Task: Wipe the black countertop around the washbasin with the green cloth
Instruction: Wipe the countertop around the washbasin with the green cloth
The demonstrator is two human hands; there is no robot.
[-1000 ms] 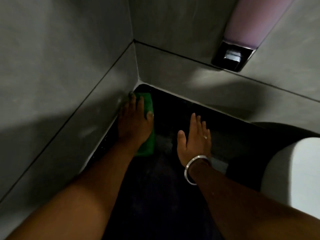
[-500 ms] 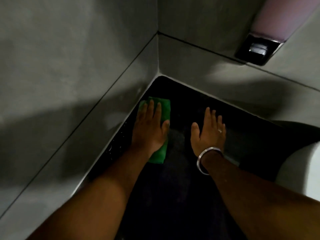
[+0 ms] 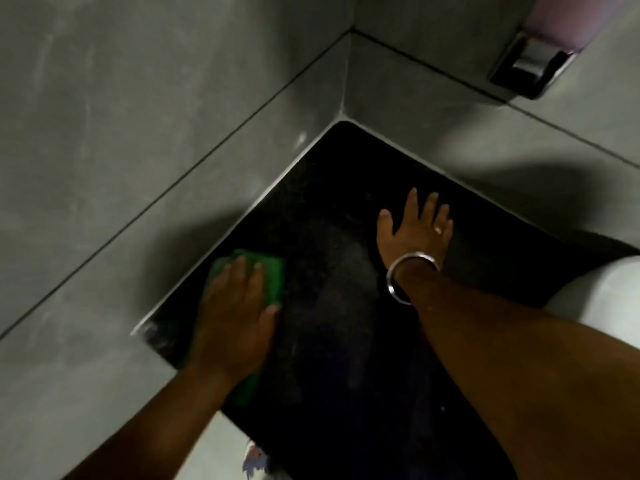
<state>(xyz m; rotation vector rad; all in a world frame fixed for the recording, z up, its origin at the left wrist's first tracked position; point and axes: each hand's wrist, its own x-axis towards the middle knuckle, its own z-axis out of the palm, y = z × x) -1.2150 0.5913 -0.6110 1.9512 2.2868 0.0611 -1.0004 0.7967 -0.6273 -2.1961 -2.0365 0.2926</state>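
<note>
Along the wall edge of the black bench [image 3: 346, 209], the left hand [image 3: 232, 323] presses the green cloth [image 3: 270, 278] flat, fingers [image 3: 239, 271] spread over it for even pressure; the right hand [image 3: 412, 230] rests empty, fingers splayed, seemingly bracing her lean beside the washbasin [image 3: 602, 299].

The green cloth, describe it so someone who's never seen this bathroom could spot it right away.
Find the black countertop wedged into the grey wall corner. Along its left edge, beside the wall, the left hand presses flat on the green cloth. It is the only bright green thing here; the right hand rests bare.

countertop [image 3: 346, 209]: black, speckled, seemingly polished stone | cloth [image 3: 272, 278]: green fabric | bangle [image 3: 408, 271]: shiny metal
</note>
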